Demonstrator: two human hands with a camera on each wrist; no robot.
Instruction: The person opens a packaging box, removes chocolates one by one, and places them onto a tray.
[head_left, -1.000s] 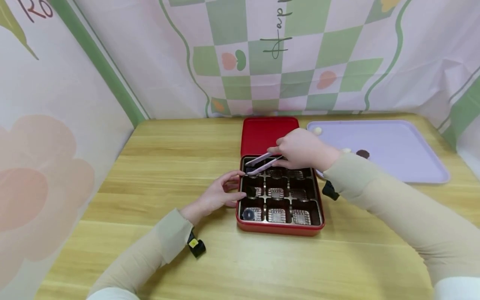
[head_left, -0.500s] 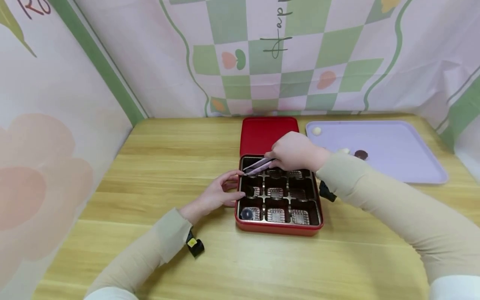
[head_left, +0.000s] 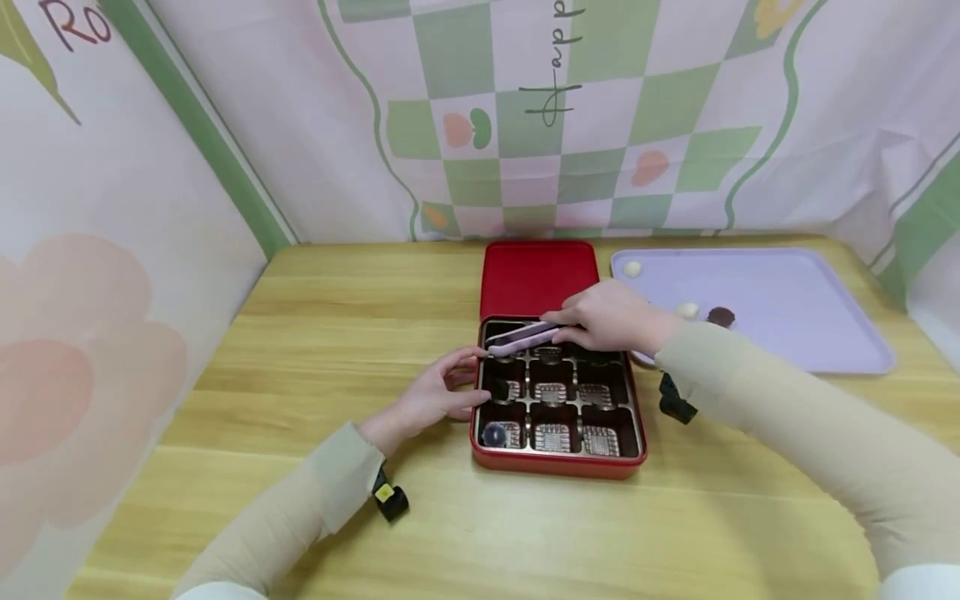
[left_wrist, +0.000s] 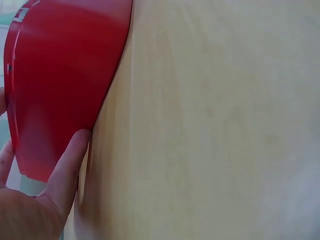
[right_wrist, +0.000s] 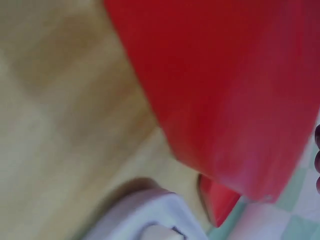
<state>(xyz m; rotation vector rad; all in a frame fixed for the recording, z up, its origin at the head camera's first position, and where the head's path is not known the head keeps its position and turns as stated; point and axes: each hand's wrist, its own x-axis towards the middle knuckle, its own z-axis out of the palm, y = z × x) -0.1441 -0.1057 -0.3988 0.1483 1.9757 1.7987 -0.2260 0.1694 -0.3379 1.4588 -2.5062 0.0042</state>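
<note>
Here we look down at a wooden table (head_left: 360, 333) with a red box (head_left: 557, 461) near its middle, divided into small square wells. Our left hand (head_left: 438, 393) rests at the box's left edge, fingers loosely bent and touching the red wall, the thumb pressed against it in the left wrist view. Our right hand (head_left: 611, 317) reaches in from the right and pinches pink tongs (head_left: 522, 337), whose arms are close together, the tips over the back-left well. We cannot tell whether anything sits between the tips. The red lid (head_left: 537, 279) lies flat just behind the box. A lilac tray (head_left: 795, 333) sits to the right, close beside the box, holding three small sweets. To the left and in front of the box, bare tabletop stretches out to patterned cloth walls (head_left: 187, 150).
</note>
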